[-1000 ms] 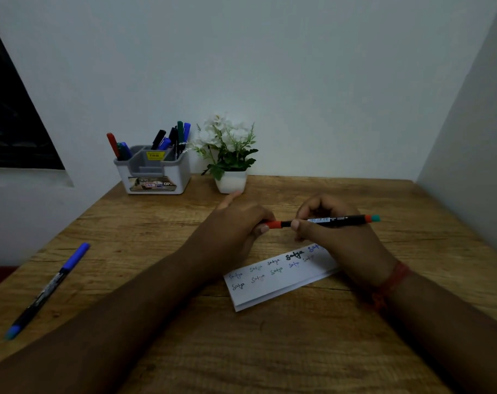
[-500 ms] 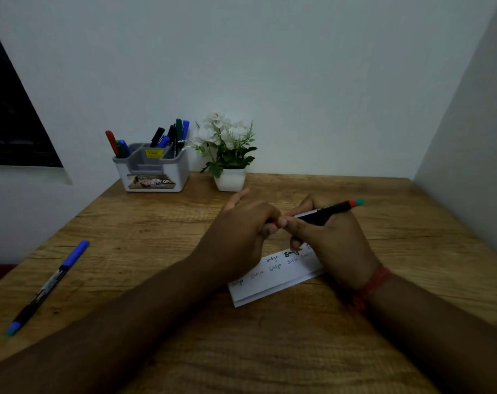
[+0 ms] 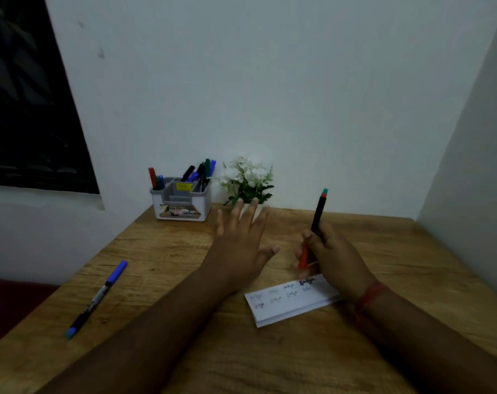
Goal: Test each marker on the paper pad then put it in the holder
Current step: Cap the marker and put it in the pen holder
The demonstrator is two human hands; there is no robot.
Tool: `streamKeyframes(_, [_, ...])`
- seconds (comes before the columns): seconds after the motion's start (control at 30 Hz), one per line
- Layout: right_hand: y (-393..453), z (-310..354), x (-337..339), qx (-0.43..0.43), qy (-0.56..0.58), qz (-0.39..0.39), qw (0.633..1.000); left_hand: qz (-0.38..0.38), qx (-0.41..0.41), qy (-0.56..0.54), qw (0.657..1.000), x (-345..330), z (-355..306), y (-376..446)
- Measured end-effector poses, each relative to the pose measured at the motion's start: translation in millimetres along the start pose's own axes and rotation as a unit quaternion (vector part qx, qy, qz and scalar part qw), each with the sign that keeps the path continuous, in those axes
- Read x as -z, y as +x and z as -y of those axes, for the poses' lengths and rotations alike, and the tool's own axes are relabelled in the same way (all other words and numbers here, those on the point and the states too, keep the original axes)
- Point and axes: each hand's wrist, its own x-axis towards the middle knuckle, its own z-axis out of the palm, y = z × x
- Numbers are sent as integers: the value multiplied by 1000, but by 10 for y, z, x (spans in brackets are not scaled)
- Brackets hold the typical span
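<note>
My right hand (image 3: 334, 258) grips a black marker (image 3: 317, 216) with an orange cap at its lower end and a teal tip on top; it stands nearly upright just above the far end of the white paper pad (image 3: 291, 301), which bears several scribbled words. My left hand (image 3: 238, 243) hovers flat over the table with fingers spread, left of the marker and apart from it. A blue marker (image 3: 96, 298) lies on the table at the left. The white and grey holder (image 3: 182, 200) stands at the back with several markers in it.
A small white pot of white flowers (image 3: 248, 182) stands right of the holder, partly behind my left fingers. The wooden table (image 3: 298, 359) meets a wall at the back and another on the right. A dark window is at the upper left.
My left hand has let go of the marker's orange end and opened, moving left and forward. My right hand has swung the marker from level to nearly upright. The view has tilted upward.
</note>
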Motion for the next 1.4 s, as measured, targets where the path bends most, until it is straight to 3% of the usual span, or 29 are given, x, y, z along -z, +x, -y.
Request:
streamKeyframes(0.27, [368,218,-325,46,-239,58,968,30,92,40,994,243,492,-1])
streamKeyframes(0.47, [730,516,-815,106,-266,23,958,53,131,112,984,464,1174,-307])
streamKeyframes(0.7, [1420,922,-1583,171,-322,3,931,51,178,114,976,502,1901,-707])
streamKeyframes(1.0, [2063,1414,-2089,202,-490,22,848,50,173,58,982,415,1913,-843])
streamKeyframes(1.4, [2148,1456,-2513,235,-505,95,825,85,182,66,977,419,1947,-851])
